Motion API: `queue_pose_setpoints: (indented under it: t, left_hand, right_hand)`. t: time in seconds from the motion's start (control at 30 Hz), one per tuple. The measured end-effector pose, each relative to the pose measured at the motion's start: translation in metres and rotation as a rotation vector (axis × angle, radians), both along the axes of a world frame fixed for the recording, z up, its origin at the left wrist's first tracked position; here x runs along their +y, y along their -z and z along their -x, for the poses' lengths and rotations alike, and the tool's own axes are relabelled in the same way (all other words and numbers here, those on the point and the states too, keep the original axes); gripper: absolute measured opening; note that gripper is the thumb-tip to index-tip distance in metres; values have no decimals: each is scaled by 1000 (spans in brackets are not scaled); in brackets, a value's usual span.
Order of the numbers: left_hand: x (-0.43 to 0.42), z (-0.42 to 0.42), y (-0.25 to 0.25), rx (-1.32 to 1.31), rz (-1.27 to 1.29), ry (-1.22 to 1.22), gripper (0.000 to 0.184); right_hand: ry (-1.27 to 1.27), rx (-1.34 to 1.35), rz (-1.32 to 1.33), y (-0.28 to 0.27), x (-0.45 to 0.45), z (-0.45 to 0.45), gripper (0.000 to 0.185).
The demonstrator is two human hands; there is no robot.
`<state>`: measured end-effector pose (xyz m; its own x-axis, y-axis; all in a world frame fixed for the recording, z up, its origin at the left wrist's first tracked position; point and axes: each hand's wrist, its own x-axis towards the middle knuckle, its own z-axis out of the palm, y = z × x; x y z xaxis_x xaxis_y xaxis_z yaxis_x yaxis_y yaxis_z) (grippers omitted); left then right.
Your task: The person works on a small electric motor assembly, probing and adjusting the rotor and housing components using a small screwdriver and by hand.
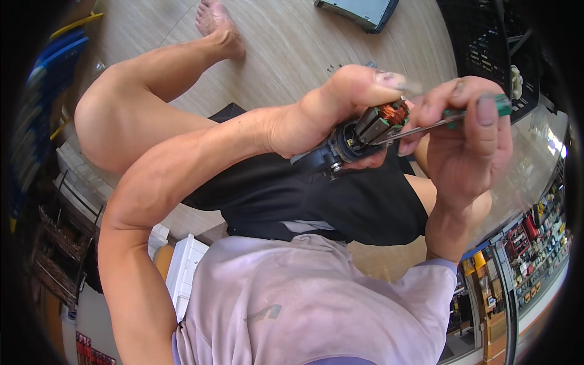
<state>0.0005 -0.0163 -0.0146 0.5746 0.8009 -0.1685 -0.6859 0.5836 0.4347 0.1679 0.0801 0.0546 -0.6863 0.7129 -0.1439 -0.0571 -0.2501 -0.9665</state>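
My left hand [331,100] is wrapped round a dark power tool body [328,155], thumb on top and fingers partly hidden beneath. From its end sticks a motor part [372,126] with copper windings [394,114]. My right hand [465,143] grips a screwdriver by its translucent green handle [502,104], fingers closed round it. The screwdriver's thin metal shaft [426,127] points left to the side of the motor part. I cannot tell exactly where its tip rests. A metal screw or pin [336,166] shows on the tool body's lower side.
Small dark pieces like screws [336,68] lie on the floor beyond my hands. A grey box-like case [364,11] sits farther off, with black crates [480,36] at the right. White drawers [185,271] stand beside my left arm. Stocked shelves [532,243] are at the far right.
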Motion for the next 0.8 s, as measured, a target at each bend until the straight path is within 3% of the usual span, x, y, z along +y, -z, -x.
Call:
queue_pose_setpoints:
  t: [0.07, 0.27, 0.37, 0.57, 0.67, 0.73, 0.8]
  left_hand:
    - [0, -6, -7, -34, 85, -121, 64]
    - [0, -3, -2, -22, 62, -57, 60]
    - [5, 3, 3, -16, -90, 59, 94]
    - [2, 7, -8, 50, 96, 31, 87]
    - [1, 3, 1, -18, 37, 13, 86]
    - [0, -3, -2, 31, 65, -61, 68]
    - [-1, -5, -3, 45, 83, -90, 66]
  right_hand:
    - [-75, -38, -80, 2, -2, 0, 28]
    - [-34, -67, -168, 0, -6, -2, 29]
    - [-37, -101, -253, -3, -8, -3, 29]
    - [-129, -134, -431, -8, -4, -1, 30]
    - [-135, -62, -483, -3, -9, 1, 33]
    - [-118, -44, -472, 0, -13, 3, 35]
    - [-91, -78, -436, -1, -17, 3, 35]
